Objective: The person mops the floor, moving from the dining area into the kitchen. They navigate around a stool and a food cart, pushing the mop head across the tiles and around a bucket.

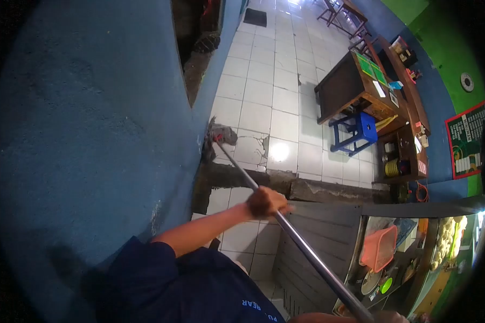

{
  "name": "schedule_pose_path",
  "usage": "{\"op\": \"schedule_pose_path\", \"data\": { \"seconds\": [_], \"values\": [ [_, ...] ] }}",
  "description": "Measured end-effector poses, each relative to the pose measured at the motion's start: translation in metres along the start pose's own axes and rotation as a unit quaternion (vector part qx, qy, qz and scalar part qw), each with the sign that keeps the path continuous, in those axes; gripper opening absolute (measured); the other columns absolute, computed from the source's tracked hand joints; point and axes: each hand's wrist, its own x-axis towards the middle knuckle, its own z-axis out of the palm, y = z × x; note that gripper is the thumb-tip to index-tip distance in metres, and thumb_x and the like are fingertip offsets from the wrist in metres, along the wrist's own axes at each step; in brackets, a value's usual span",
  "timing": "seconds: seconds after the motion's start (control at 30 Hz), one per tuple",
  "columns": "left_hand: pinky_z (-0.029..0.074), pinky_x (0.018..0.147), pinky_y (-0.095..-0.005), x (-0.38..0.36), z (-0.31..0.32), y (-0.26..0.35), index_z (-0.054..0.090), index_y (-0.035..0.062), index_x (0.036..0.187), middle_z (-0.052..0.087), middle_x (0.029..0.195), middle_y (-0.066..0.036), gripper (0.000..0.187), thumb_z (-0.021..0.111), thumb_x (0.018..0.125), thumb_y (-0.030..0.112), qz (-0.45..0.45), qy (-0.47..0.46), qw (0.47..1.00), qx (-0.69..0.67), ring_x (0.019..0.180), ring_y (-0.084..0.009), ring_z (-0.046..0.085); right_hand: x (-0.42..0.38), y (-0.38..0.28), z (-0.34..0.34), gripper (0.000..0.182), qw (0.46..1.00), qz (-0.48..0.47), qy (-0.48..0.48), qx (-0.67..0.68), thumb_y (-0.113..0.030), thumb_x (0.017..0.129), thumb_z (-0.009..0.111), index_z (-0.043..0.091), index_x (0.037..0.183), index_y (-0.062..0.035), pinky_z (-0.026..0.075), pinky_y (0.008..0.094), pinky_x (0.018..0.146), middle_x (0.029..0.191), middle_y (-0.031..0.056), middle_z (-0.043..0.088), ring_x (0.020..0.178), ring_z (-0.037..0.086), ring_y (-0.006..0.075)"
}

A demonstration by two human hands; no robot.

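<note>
A mop's long metal handle [318, 262] slants across the view from the lower right to the upper left. My left hand [267, 203] is closed around its middle. At the bottom edge my right hand [389, 317] is only partly in view, wrapped round the near end of the handle. The grey mop head [224, 134], with a red socket, lies on the white tile floor [256, 113], close to the foot of the blue wall. Near it, some floor tiles are cracked and broken.
A rough concrete step [323, 191] crosses the floor. Right of it stand a blue plastic stool [367, 128] and a wooden desk [342, 83]. A grey slatted counter [318, 231] and a pink basket [379, 248] are close on my right. The blue wall [91, 134] fills my left.
</note>
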Motion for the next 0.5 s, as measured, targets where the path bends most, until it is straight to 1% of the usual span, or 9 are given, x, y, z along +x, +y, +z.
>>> {"op": "schedule_pose_path", "data": {
  "seconds": [0.07,0.13,0.17,0.23,0.27,0.33,0.43,0.47,0.5],
  "values": [
    [0.050,0.056,-0.0426,-0.003,-0.001,-0.053,0.056,0.0082,0.063,0.056,0.062,-0.009,0.031,0.071,0.088,0.020,-0.056,0.016,0.997,0.047,0.059,-0.0296,0.060,-0.081,-0.007,-0.030,0.026,0.970,-0.096,0.154,-0.161,-0.014,0.084,0.063,0.045,0.066,-0.0190,0.034,0.0268,0.041,0.053,-0.0061,0.048,0.043,0.046,0.0055],
    [0.048,0.063,-0.0453,-0.011,0.010,-0.108,0.056,0.0059,0.064,0.057,0.064,-0.013,0.029,0.070,0.088,0.016,-0.138,0.058,0.988,0.029,0.068,-0.0337,0.059,-0.098,0.059,-0.015,0.022,0.952,0.004,0.113,-0.285,-0.016,0.089,0.058,0.045,0.073,-0.0099,0.039,0.0305,0.051,0.064,0.0009,0.045,0.057,0.045,0.0141],
    [0.048,0.067,-0.0466,-0.010,0.006,-0.124,0.056,0.0048,0.064,0.057,0.066,-0.014,0.029,0.070,0.087,0.014,-0.164,0.090,0.982,0.011,0.072,-0.0355,0.058,-0.099,0.071,-0.015,0.020,0.956,0.035,0.095,-0.274,-0.016,0.088,0.058,0.047,0.073,-0.0080,0.041,0.0325,0.051,0.066,0.0035,0.047,0.057,0.046,0.0165],
    [0.047,0.070,-0.0476,-0.013,-0.011,-0.138,0.055,0.0043,0.063,0.057,0.067,-0.016,0.030,0.070,0.087,0.013,-0.166,0.035,0.985,0.024,0.077,-0.0360,0.059,-0.102,0.095,-0.015,0.018,0.961,0.096,0.060,-0.254,-0.014,0.087,0.059,0.050,0.075,-0.0043,0.045,0.0365,0.051,0.068,0.0086,0.051,0.057,0.049,0.0212],
    [0.046,0.068,-0.0472,-0.012,-0.004,-0.140,0.053,0.0040,0.061,0.056,0.066,-0.015,0.033,0.069,0.089,0.014,-0.182,0.046,0.982,0.028,0.074,-0.0357,0.058,-0.096,0.089,-0.013,0.020,0.953,0.081,0.098,-0.274,-0.014,0.086,0.062,0.049,0.074,-0.0050,0.044,0.0362,0.049,0.066,0.0088,0.051,0.054,0.049,0.0208],
    [0.046,0.066,-0.0468,-0.006,0.011,-0.114,0.052,0.0043,0.060,0.055,0.064,-0.015,0.036,0.069,0.089,0.016,-0.162,0.096,0.982,0.031,0.070,-0.0353,0.057,-0.087,0.073,-0.007,0.025,0.931,0.054,0.180,-0.312,-0.012,0.084,0.068,0.047,0.071,-0.0065,0.042,0.0354,0.044,0.061,0.0094,0.050,0.048,0.048,0.0198],
    [0.045,0.063,-0.0464,0.005,0.030,-0.031,0.051,0.0055,0.059,0.055,0.062,-0.012,0.037,0.067,0.090,0.018,-0.209,0.110,0.971,0.023,0.064,-0.0338,0.057,-0.115,-0.046,-0.074,0.016,0.966,-0.002,0.216,-0.144,-0.018,0.085,0.057,0.054,0.074,-0.0075,0.046,0.0393,0.054,0.076,0.0074,0.057,0.063,0.056,0.0226],
    [0.044,0.060,-0.0463,0.013,0.021,0.008,0.051,0.0062,0.058,0.054,0.060,-0.012,0.038,0.068,0.090,0.018,-0.195,0.110,0.975,0.008,0.060,-0.0331,0.056,-0.085,-0.073,-0.068,0.020,0.973,-0.086,0.171,0.130,-0.022,0.090,0.056,0.054,0.072,-0.0133,0.046,0.0404,0.053,0.080,0.0046,0.060,0.065,0.058,0.0212],
    [0.043,0.056,-0.0463,0.022,0.009,0.045,0.051,0.0069,0.057,0.054,0.057,-0.011,0.038,0.068,0.089,0.017,-0.180,0.111,0.977,-0.008,0.057,-0.0324,0.056,-0.038,-0.077,-0.041,0.024,0.995,-0.005,0.098,-0.008,-0.024,0.093,0.055,0.051,0.070,-0.0165,0.045,0.0368,0.051,0.081,0.0008,0.060,0.064,0.058,0.0176]
  ]
}}
